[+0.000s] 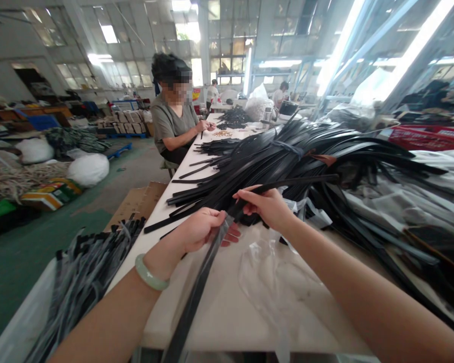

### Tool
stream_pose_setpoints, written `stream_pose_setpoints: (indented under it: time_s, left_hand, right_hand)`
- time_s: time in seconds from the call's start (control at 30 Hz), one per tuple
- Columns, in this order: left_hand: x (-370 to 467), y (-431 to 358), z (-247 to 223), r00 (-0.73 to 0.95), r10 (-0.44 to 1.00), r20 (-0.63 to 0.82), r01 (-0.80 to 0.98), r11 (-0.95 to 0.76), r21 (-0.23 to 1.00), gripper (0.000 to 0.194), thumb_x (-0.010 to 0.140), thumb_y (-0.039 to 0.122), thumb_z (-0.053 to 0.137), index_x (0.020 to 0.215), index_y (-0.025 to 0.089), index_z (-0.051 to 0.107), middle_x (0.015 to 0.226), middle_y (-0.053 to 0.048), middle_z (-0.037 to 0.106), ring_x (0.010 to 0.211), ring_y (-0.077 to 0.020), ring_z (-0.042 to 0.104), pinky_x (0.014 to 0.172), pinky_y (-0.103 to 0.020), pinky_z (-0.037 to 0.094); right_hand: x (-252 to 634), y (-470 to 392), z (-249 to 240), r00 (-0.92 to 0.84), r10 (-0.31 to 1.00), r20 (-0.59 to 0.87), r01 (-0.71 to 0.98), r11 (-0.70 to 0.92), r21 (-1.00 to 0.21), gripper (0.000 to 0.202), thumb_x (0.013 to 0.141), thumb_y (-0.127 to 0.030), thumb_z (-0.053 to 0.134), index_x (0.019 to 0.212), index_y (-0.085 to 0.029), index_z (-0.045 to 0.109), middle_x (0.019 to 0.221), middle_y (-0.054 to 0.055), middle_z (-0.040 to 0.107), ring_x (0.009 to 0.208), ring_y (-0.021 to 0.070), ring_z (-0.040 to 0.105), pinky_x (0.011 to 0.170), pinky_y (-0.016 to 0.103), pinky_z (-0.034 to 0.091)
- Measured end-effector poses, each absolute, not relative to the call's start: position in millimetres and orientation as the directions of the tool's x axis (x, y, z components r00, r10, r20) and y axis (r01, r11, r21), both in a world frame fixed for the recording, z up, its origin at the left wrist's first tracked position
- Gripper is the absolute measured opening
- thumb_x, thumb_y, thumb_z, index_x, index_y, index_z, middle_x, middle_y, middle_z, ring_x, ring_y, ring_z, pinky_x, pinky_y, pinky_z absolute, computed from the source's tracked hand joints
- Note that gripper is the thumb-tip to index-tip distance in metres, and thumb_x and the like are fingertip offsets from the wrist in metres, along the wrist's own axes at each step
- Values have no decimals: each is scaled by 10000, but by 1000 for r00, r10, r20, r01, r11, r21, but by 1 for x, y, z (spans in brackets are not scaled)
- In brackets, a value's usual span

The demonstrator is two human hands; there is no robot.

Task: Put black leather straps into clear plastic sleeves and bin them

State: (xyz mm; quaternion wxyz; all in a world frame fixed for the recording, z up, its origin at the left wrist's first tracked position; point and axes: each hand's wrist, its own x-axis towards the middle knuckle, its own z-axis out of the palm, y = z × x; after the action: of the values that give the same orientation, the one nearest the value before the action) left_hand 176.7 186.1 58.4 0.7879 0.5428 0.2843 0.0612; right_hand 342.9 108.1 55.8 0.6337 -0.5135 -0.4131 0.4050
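Both hands [200,229] [267,206] hold strip [199,287] — table edge [219,339] partly bare.

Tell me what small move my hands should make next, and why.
I'd probably use your right hand to ease a bit more black strap toward your left hand. Your left hand grips the strap where what looks like clear plastic covers it, while the stretch beyond your right hand looks bare.
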Motion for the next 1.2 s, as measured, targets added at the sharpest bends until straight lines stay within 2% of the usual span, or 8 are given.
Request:
stream_pose_setpoints:
  time_s: [0.2, 0.3, 0.43, 0.57, 0.63, 0.8, 1.03, 1.2]
  left_hand:
    - [173, 187, 66, 850, 363, -381, 222, 410, 885, 322, 828, 375, 589, 869, 65, 667, 813, -172, 709, 686, -222, 681, 699, -362, 518]
    - [173, 188, 63, 830, 376, -412, 255, 401, 880, 334, 866, 363, 526, 850, 58, 660, 762, -179, 709, 646, -222, 680, 668, -355, 518]
    - [176, 187, 58, 850, 349, -393, 258, 374, 891, 366, 843, 398, 554, 835, 50, 669, 822, -197, 713, 721, -243, 690, 694, -348, 510]
    - [178, 185, 56, 865, 410, -290, 140, 359, 923, 369, 752, 419, 671, 831, 58, 679, 822, -169, 718, 757, -228, 685, 775, -349, 495]
    - [178, 186, 56, 861, 410, -299, 153, 352, 923, 376, 728, 427, 693, 841, 69, 679, 801, -154, 719, 743, -226, 684, 753, -347, 501]
    - [175, 188, 57, 834, 423, -353, 246, 287, 926, 435, 730, 495, 663, 813, 69, 670, 774, -157, 717, 683, -223, 685, 650, -309, 507]
    - [175, 189, 57, 837, 422, -349, 269, 238, 933, 454, 712, 511, 658, 840, 76, 628, 709, -131, 693, 539, -203, 657, 518, -296, 500]
    - [162, 183, 69, 917, 239, -321, 267, 231, 936, 476, 685, 557, 678, 870, 145, 529, 679, -84, 673, 613, -208, 674, 586, -323, 530]
  right_hand:
    - [330, 108, 53, 196, 962, 188, 58, 180, -982, 303, 713, -441, 704, 687, -141, 669, 431, -45, 493, 381, 55, 402, 363, 177, 305]
    - [337, 110, 55, 340, 919, 200, 3, 211, -977, 355, 729, -484, 675, 761, -132, 688, 408, -52, 459, 358, 55, 363, 339, 184, 256]
    - [354, 110, 62, 566, 781, 265, -51, 354, -934, 346, 638, -430, 764, 800, -144, 655, 524, -45, 539, 379, 56, 424, 342, 178, 312]
    - [343, 107, 60, 308, 913, 269, 60, 264, -963, 368, 588, -425, 798, 732, -155, 592, 512, -56, 545, 407, 73, 490, 380, 178, 376]
    - [336, 107, 57, 175, 965, 194, 119, 175, -977, 377, 651, -488, 740, 691, -139, 602, 486, -37, 548, 410, 73, 489, 383, 173, 370]
    - [342, 109, 55, 344, 920, 186, 102, 160, -982, 449, 763, -580, 593, 708, -135, 632, 454, -32, 541, 385, 63, 474, 393, 164, 396]
    - [331, 109, 51, 71, 992, 106, 223, 88, -971, 374, 695, -510, 692, 703, -139, 650, 566, 12, 644, 513, 119, 601, 491, 207, 489]
    - [340, 104, 56, 196, 964, 178, 337, 105, -936, 368, 701, -506, 681, 735, -139, 671, 576, 16, 652, 492, 119, 576, 471, 212, 466]
